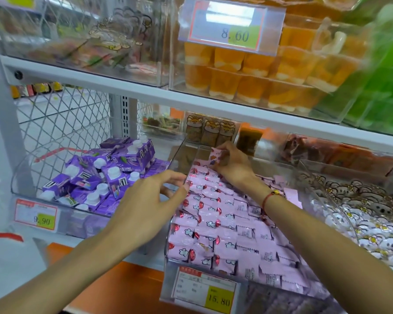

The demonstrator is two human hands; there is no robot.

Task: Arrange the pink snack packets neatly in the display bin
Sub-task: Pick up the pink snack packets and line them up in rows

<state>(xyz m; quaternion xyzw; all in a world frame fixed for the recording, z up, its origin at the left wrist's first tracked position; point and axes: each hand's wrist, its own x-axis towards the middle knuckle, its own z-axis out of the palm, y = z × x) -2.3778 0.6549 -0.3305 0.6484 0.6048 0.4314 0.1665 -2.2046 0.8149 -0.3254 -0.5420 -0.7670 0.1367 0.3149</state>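
Left hand (145, 200) relaxed over pink packets (225, 225); right hand (233, 165) pinching one packet (216, 155) behind.

We are in a shop, at a snack aisle: white metal shelves (145, 96) carry clear acrylic display bins (213, 152) filled with wrapped goods, each kind kept to its own bin. Printed price tags clipped to the bins' front edges read 8.60 (235, 34), 9.90 (42, 219) and 15.80 (218, 299), which settles it as retail. We see many identical items in bulk: orange jelly cups (247, 71) on the upper shelf, purple drink cartons (104, 175) at the lower shelf's left end, pink snack packets (225, 223) beside them, and cartoon-printed packets (361, 211) towards its right end.
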